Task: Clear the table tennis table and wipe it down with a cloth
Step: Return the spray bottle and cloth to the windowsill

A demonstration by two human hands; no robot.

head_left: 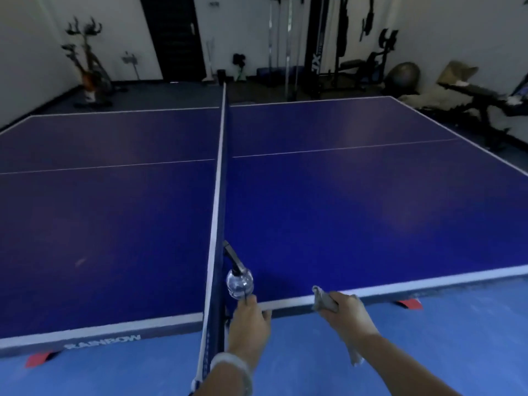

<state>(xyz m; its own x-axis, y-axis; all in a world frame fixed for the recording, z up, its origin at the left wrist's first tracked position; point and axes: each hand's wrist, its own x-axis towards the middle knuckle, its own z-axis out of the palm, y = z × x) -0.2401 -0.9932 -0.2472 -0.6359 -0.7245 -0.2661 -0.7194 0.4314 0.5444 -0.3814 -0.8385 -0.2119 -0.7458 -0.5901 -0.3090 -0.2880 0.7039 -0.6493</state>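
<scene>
- Head view: my left hand (249, 318) grips a clear spray bottle (239, 282) at 6 o'clock, just beside the net (221, 178).
- My right hand (347, 308) is closed around a grey cloth (323, 300) at 5 o'clock, over the near edge of the blue table (343, 210).

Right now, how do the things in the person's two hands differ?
The left hand holds a spray bottle, clear and rigid, standing up over the table beside the net. The right hand holds a cloth, grey, soft and bunched, at the table's near edge. Both are in a closed grip.
</scene>
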